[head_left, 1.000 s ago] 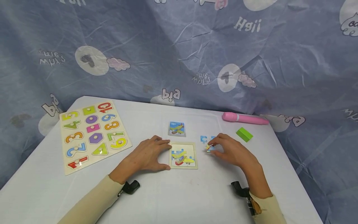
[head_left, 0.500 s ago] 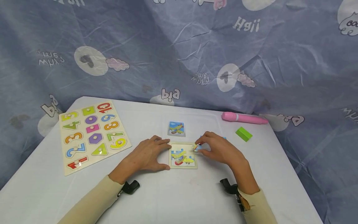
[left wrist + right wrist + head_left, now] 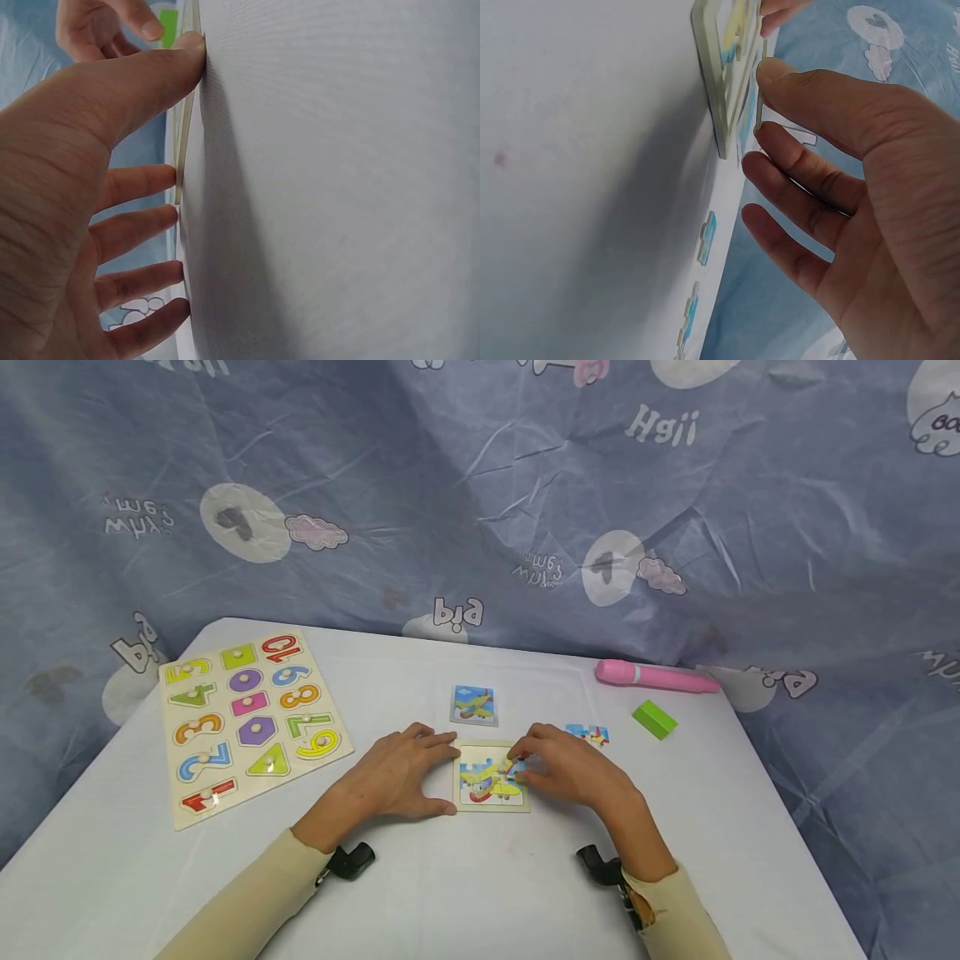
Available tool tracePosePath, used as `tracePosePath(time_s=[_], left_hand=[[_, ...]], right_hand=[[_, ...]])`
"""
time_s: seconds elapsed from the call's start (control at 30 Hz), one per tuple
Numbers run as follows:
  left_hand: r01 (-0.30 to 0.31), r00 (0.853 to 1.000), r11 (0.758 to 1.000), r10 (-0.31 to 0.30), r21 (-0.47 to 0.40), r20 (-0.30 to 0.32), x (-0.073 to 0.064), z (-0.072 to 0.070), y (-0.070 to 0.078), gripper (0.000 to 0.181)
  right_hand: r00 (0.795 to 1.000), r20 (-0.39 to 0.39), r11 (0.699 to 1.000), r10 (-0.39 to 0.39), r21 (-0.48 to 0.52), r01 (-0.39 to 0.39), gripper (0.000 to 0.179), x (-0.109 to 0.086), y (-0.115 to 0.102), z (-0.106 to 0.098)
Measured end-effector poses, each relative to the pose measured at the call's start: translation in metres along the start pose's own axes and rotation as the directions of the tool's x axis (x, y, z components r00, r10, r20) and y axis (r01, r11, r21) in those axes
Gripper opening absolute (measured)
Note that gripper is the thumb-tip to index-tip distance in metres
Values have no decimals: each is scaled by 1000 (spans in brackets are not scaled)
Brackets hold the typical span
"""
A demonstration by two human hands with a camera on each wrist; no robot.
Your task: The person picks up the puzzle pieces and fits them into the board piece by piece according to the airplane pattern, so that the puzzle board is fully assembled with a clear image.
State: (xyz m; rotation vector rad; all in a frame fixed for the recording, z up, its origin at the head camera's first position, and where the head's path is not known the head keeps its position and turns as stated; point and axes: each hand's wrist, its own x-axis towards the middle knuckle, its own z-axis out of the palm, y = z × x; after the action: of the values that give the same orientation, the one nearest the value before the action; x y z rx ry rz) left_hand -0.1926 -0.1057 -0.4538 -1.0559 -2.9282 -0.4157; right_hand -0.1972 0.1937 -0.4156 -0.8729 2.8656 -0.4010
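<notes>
The right hand (image 3: 562,766) pinched a puzzle piece (image 3: 515,767) in a narrow grip over the right side of the puzzle frame (image 3: 491,807); the left hand (image 3: 397,774), grip wide, braced the left edge on the tabletop (image 3: 480,893); seating it well likely called for a level piece, tabs aligned before pressing.

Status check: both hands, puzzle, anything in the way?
Left hand touching tray's left edge. Right hand pinching puzzle piece over tray's right side. Loose pieces beyond right hand, no obstruction seen.
</notes>
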Motion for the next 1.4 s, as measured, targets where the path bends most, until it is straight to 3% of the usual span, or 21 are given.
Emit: tracePosePath(time_s=[1.4], left_hand=[[-23, 1000, 1000, 23, -5, -6, 0, 0, -4, 82]], right_hand=[[999, -4, 998, -49, -28, 49, 27, 4, 1, 11]])
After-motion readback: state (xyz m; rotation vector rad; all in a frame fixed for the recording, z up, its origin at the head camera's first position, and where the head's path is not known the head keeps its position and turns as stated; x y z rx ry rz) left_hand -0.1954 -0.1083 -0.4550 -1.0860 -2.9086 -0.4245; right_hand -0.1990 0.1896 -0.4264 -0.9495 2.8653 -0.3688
